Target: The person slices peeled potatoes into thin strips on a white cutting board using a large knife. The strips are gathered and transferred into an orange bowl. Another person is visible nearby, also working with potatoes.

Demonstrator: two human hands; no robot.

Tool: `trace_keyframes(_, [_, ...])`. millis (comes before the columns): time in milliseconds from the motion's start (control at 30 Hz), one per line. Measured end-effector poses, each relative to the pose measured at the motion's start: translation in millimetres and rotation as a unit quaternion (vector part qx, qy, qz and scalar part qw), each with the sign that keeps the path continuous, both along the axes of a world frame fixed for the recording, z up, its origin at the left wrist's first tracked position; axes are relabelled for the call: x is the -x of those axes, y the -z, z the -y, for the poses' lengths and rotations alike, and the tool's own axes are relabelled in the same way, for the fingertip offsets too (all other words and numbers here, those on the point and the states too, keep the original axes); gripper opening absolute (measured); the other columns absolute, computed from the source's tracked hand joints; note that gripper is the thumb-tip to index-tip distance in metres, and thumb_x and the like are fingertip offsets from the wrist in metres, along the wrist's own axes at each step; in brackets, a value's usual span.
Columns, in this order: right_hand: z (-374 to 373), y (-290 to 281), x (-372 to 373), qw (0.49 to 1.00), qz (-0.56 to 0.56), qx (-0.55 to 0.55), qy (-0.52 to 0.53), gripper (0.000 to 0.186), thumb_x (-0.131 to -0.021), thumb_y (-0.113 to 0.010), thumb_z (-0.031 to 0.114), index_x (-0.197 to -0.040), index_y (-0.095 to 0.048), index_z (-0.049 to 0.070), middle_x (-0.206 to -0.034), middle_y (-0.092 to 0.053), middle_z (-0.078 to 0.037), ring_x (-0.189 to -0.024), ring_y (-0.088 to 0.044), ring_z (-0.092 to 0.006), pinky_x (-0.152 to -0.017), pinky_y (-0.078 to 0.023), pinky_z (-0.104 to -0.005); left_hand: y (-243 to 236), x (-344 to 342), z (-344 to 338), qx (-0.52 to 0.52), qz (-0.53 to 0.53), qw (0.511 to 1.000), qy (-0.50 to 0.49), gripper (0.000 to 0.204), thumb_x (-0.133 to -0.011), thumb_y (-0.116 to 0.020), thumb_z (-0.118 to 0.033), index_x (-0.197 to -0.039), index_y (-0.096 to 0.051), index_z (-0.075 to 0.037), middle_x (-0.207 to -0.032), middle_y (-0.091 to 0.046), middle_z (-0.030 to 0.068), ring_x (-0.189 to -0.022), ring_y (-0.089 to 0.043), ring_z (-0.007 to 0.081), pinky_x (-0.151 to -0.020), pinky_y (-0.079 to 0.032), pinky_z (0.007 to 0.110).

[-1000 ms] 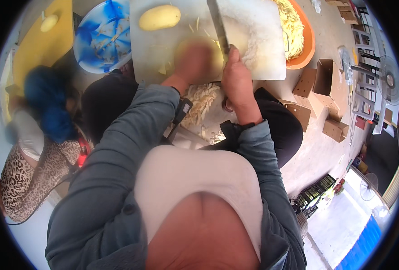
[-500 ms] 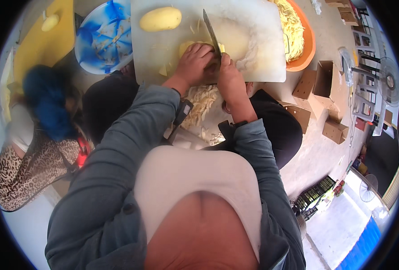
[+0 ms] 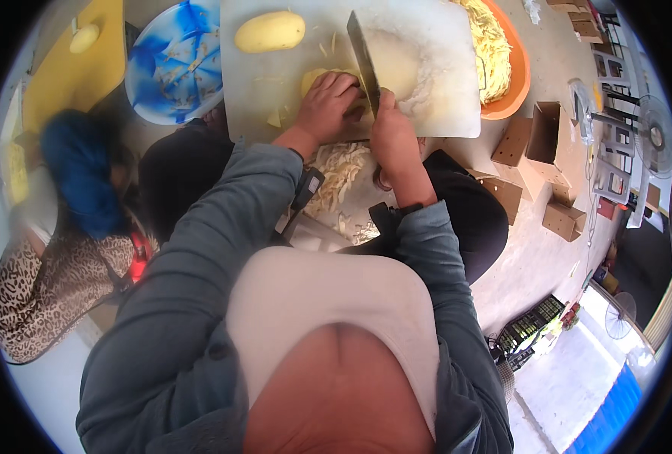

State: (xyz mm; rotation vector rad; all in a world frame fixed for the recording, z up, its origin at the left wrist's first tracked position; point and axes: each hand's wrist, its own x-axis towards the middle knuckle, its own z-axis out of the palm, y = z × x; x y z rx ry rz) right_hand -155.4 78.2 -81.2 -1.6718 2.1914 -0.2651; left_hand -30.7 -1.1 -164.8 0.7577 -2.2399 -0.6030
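My right hand [image 3: 394,135] is closed round the handle of a broad-bladed kitchen knife [image 3: 364,59], its blade pointing away from me over the white cutting board [image 3: 442,113]. On the board my left hand [image 3: 327,104] presses down, fingers bent, on cut yellow potato [image 3: 311,78], which it mostly covers. The blade stands just right of the left fingertips, tilted so its flat side shows. A whole peeled potato [image 3: 270,32] lies at the board's far left. A few thin strips and a small slice [image 3: 275,117] lie loose beside my left hand.
An orange basin [image 3: 519,83] of potato strips [image 3: 495,57] stands right of the board. Left is a blue-and-white basin [image 3: 143,83] with scraps. Pale peelings [image 3: 336,178] lie below the board. Another person [image 3: 82,174] sits left by a yellow board [image 3: 86,72]. Cardboard boxes [image 3: 548,140] stand right.
My right hand has shifted slightly right and nearer me, and the knife now stands a little away from my left fingers, showing more of its blade. My left hand stays put.
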Motion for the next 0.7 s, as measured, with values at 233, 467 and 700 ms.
trace_keyframes(233, [-4.1,13.9,-1.8,1.000,-0.023,-0.002,-0.013,0.037,-0.082,-0.048,-0.007,-0.118,-0.038,-0.003,-0.099,-0.060,-0.030,-0.087,-0.061,-0.0477,-0.074,-0.050,-0.0517,2.7,0.2,-1.0,0.017,0.000,1.000,0.008,0.033,-0.070,-0.071,-0.018,-0.101,-0.064,-0.010,-0.112,-0.056,0.0040,-0.108,-0.052,0.0257,-0.096,-0.041,0.038])
trace_keyframes(467, [-4.1,-14.8,-7.2,0.999,0.005,0.041,-0.006,0.036,-0.083,-0.048,-0.006,-0.117,-0.037,-0.003,-0.096,-0.061,-0.030,-0.085,-0.062,-0.0470,-0.073,-0.050,-0.0524,7.4,-0.7,-2.8,0.013,-0.011,1.000,-0.001,0.033,-0.068,-0.071,-0.018,-0.100,-0.063,-0.010,-0.110,-0.056,0.0046,-0.107,-0.052,0.0264,-0.096,-0.041,0.038])
trace_keyframes(700, [-2.8,15.6,-3.9,1.000,-0.024,0.000,-0.013,0.034,-0.083,-0.047,-0.005,-0.116,-0.038,-0.002,-0.096,-0.060,-0.030,-0.084,-0.062,-0.0472,-0.071,-0.050,-0.0526,-1.4,1.1,0.3,0.013,-0.009,1.000,-0.002,0.026,-0.070,-0.072,-0.018,-0.093,-0.064,-0.010,-0.105,-0.057,0.0031,-0.105,-0.052,0.0254,-0.095,-0.043,0.039])
